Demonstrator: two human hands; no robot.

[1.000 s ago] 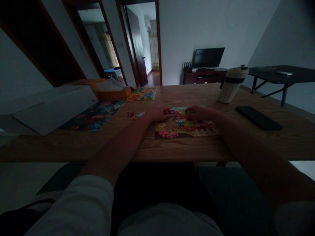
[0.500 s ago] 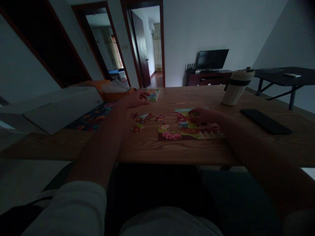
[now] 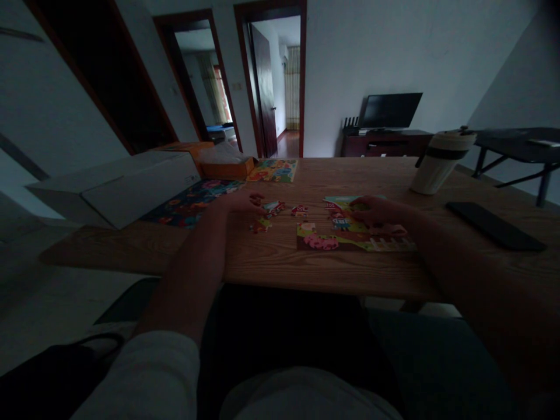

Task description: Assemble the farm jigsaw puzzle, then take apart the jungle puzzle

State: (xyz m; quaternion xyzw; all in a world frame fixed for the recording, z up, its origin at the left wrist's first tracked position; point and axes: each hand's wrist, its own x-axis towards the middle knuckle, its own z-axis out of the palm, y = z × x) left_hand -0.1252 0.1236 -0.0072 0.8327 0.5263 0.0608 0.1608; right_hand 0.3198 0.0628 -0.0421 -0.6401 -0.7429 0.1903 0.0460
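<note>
A partly assembled farm puzzle [image 3: 321, 241] with a pink pig and a white fence lies on the wooden table. My right hand [image 3: 371, 211] rests over its upper right part, fingers curled down; whether a piece is under them is hidden. My left hand [image 3: 245, 204] is at the left edge of a small pile of loose pieces [image 3: 273, 208], its fingers bent and apart, with nothing visible in them. A red barn piece [image 3: 300, 210] lies between the pile and the puzzle. More loose pieces [image 3: 261, 225] are just below the left fingers.
A white box [image 3: 140, 181] and an orange box [image 3: 227, 169] stand at the left, by a dark floral puzzle [image 3: 192, 201]. A colourful puzzle [image 3: 275, 171] lies at the back. On the right are a cream tumbler [image 3: 441, 163] and a black flat object [image 3: 494, 226].
My left hand has come back towards me from the puzzle at the back to the loose pieces. My right hand stays on the farm puzzle. The view has shifted slightly left.
</note>
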